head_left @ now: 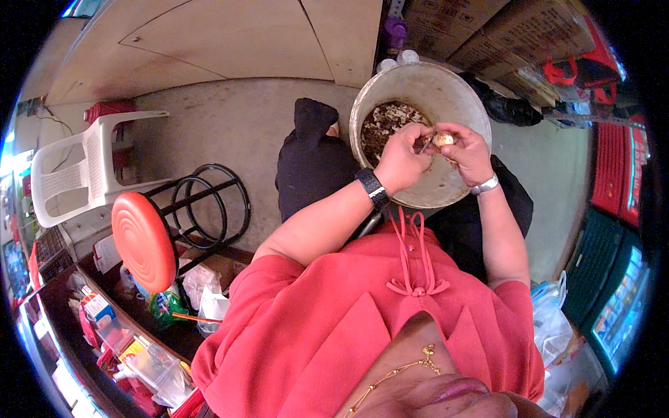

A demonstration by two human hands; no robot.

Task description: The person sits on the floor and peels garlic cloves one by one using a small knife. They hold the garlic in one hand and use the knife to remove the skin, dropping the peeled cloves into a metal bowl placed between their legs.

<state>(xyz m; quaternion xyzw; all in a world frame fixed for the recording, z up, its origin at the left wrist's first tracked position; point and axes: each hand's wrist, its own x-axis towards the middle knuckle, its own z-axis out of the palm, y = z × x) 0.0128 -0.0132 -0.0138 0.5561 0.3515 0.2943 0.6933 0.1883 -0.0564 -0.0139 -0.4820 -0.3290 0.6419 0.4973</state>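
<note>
Over a deep whitish bucket (357,112), both hands are close together. My left hand (405,157), with a black watch on its wrist, grips a small thin metal tool (427,144), perhaps a knife; its handle is hidden by the fingers. A small round pale piece of produce (443,139) with brown patches is held between the fingers of my right hand (466,151), whose wrist bears a silver bangle. The tool's tip lies close beside the piece; whether they touch cannot be told. Brown and white scraps (392,123), like peelings, cover the bucket's bottom.
The bucket stands between my knees. To the left are a round red-topped stool (143,242), a white plastic chair (96,162) and an open drawer or bin of packets. Cardboard boxes (533,36) are stacked at the upper right, near a black bag (509,107). Plastic bags (551,324) lie at the lower right.
</note>
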